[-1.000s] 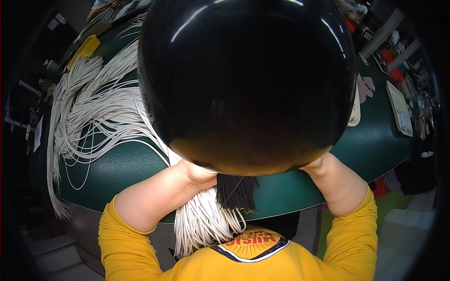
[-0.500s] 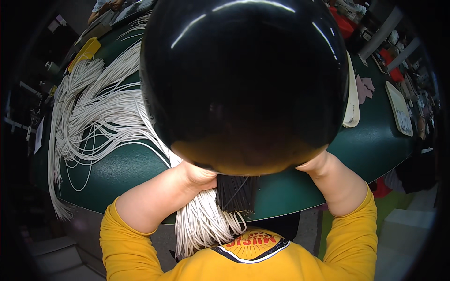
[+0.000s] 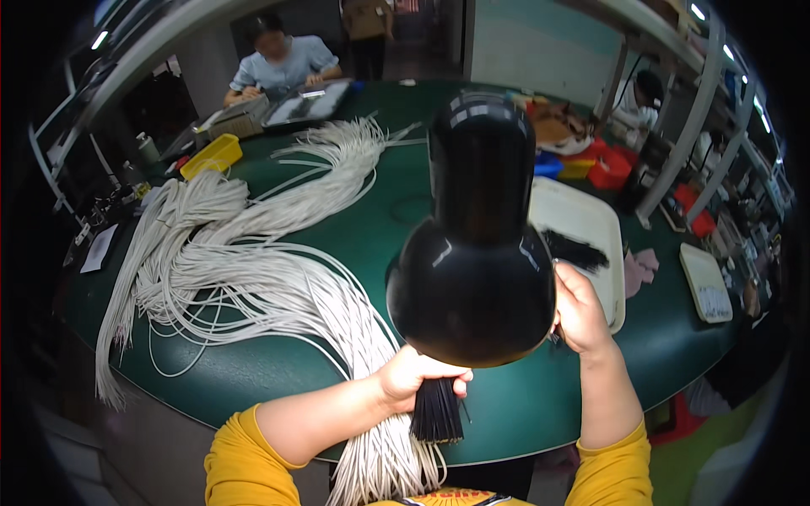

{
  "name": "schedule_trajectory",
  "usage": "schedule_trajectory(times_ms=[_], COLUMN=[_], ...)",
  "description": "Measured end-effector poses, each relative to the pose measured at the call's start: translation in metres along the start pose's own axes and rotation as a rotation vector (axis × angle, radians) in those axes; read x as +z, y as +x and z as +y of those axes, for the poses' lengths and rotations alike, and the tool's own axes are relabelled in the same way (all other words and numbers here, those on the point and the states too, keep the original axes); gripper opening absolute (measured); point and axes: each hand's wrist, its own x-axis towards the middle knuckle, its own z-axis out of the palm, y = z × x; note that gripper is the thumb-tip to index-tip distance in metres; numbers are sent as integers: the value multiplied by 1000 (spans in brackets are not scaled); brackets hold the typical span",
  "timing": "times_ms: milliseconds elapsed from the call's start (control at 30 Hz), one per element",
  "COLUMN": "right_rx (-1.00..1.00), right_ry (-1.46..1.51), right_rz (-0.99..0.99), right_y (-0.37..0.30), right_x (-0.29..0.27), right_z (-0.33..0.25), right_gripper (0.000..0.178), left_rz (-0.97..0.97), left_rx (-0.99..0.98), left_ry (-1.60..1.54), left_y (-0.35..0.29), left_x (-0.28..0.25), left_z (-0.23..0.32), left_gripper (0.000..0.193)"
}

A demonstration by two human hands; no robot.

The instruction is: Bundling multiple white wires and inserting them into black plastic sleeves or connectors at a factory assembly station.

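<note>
My left hand (image 3: 415,377) is closed around a bundle of thin black wires (image 3: 437,415), whose ends hang below the fist toward the table's front edge. Under that wrist runs a thick hank of white cables (image 3: 325,295), spilling over the front edge. A glossy black lamp head (image 3: 472,287) covers the space between my hands. My right hand (image 3: 582,310) is beside its right side, fingers bent inward and partly hidden by it. A small dark bit shows below those fingers; I cannot make out what they hold.
A cream tray (image 3: 618,228) with black wires (image 3: 575,250) stands to the right, a pink cloth (image 3: 641,271) and a smaller tray (image 3: 704,282) beyond. A yellow bin (image 3: 213,157) is at far left. A person (image 3: 283,63) sits across the green table (image 3: 396,198).
The lamp head looks much smaller, as my view has lifted and shows the far table. Both hands, formerly hidden by it, are now partly visible.
</note>
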Motion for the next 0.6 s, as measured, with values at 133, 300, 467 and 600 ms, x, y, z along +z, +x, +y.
schedule_trajectory(times_ms=[133,300,467,600], right_rx=[-530,-504,-320,-452], right_ry=[-1234,-1425,-805,-416], right_rz=[378,323,101,1], right_y=[8,16,11,2], right_x=[-22,-33,10,53], right_z=[-6,8,15,30], right_gripper=[11,28,18,43], left_rz=[-47,-15,9,-13], left_rx=[75,81,75,74], left_ry=[14,29,56,58], left_y=[2,5,3,6], left_x=[6,5,9,6], left_z=[0,-1,3,2], left_gripper=[8,5,6,6])
